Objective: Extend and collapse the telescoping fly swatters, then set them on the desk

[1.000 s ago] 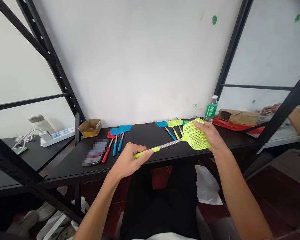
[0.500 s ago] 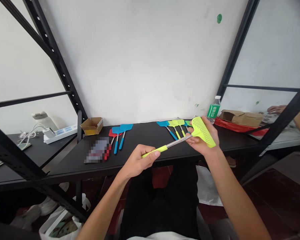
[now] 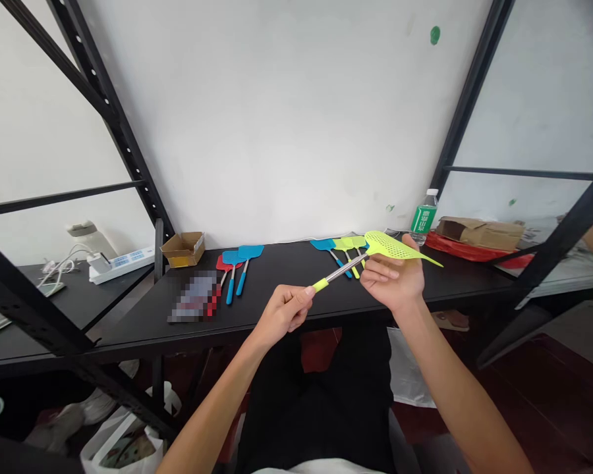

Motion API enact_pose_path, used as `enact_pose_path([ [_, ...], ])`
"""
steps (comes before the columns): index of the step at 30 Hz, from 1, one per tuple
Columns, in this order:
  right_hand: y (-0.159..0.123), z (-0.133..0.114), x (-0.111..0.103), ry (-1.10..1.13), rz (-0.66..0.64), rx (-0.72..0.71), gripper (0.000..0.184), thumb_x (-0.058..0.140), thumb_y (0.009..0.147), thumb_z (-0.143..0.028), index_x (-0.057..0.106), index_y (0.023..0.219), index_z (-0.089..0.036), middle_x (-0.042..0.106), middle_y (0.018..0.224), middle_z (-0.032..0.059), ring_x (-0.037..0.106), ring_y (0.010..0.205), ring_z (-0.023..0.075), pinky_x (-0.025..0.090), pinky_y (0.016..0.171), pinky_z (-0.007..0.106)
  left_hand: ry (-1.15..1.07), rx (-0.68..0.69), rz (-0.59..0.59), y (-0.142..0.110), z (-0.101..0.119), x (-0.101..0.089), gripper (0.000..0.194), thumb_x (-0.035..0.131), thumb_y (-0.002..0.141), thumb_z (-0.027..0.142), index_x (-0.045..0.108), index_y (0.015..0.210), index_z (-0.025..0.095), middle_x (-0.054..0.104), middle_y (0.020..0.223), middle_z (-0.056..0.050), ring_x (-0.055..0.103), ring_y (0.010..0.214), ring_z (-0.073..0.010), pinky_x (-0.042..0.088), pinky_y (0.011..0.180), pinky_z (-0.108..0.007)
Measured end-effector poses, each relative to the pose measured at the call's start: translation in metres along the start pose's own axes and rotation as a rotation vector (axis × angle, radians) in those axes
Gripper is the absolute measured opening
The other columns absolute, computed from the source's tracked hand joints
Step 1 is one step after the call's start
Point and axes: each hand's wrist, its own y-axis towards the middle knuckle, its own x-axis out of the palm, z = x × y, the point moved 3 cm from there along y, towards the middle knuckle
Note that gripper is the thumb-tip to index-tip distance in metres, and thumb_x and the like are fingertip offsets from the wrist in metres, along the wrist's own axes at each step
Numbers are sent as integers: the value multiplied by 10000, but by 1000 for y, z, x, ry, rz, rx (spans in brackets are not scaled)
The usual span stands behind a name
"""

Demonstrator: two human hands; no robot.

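A yellow-green fly swatter [image 3: 348, 266] with a metal shaft is held up over the desk's front edge. My left hand [image 3: 287, 309] is closed around its handle, with thumb on top. The perforated head is seen nearly edge-on, tilted, its tip pointing right. My right hand [image 3: 396, 280] is palm up at the head, fingers curled below it and the thumb behind it. Behind lie more swatters: a blue one [image 3: 322, 244] and yellow-green ones [image 3: 346, 243], partly hidden by my right hand. On the left lie two blue swatters [image 3: 250, 252] and a red one [image 3: 222, 263].
The black desk [image 3: 286, 276] meets a white wall. A small cardboard box [image 3: 182, 250] and a blurred-out phone [image 3: 194, 299] are at left, with a power strip [image 3: 123, 264] beyond. A water bottle [image 3: 423, 217] and a flattened carton [image 3: 479, 234] on red plastic stand right.
The swatter's head has turned from facing me to nearly edge-on. My right hand has rolled from gripping its far edge to palm up beneath it. My left hand has shifted slightly right.
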Motion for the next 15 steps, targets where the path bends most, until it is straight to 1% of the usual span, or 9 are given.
enact_pose_path([
  [1, 0, 1, 2, 79, -44, 11, 396, 532, 936, -523, 559, 671, -229, 536, 514, -43, 376, 393, 97, 339, 421, 242, -19, -4, -1, 0, -1, 0, 541, 536, 945, 519, 397, 551, 175, 302, 393, 68, 243, 352, -43, 157, 414, -233],
  [3, 1, 2, 5, 163, -112, 16, 359, 548, 945, -479, 569, 693, -224, 580, 564, -43, 403, 411, 83, 345, 412, 218, -64, -13, -5, 1, -3, -1, 533, 530, 948, 522, 400, 563, 178, 299, 388, 71, 241, 345, -46, 156, 409, -234],
  [6, 1, 2, 9, 164, -137, 1, 315, 556, 947, -460, 590, 733, -230, 622, 630, -40, 411, 435, 82, 335, 394, 206, -116, -16, -16, 2, -8, -3, 518, 514, 962, 503, 405, 572, 180, 300, 385, 71, 247, 343, -51, 158, 415, -239],
  [8, 1, 3, 10, 114, -122, -21, 304, 550, 947, -463, 594, 750, -235, 631, 666, -37, 388, 445, 85, 317, 381, 209, -139, -25, -21, 4, -10, -5, 510, 503, 970, 491, 417, 577, 177, 301, 386, 70, 249, 344, -52, 162, 419, -242],
  [11, 1, 3, 9, -55, -63, -73, 320, 514, 955, -493, 585, 763, -247, 627, 716, -22, 338, 462, 104, 275, 372, 231, -168, -51, -9, 5, -12, -7, 521, 477, 978, 497, 430, 572, 174, 300, 388, 66, 260, 345, -58, 172, 422, -248],
  [15, 1, 4, 5, -266, 64, -105, 345, 438, 957, -573, 612, 902, -280, 650, 826, 15, 325, 511, 143, 241, 402, 270, -195, -89, 8, 6, -13, -6, 528, 462, 981, 503, 431, 569, 176, 299, 392, 64, 257, 343, -60, 170, 422, -252],
])
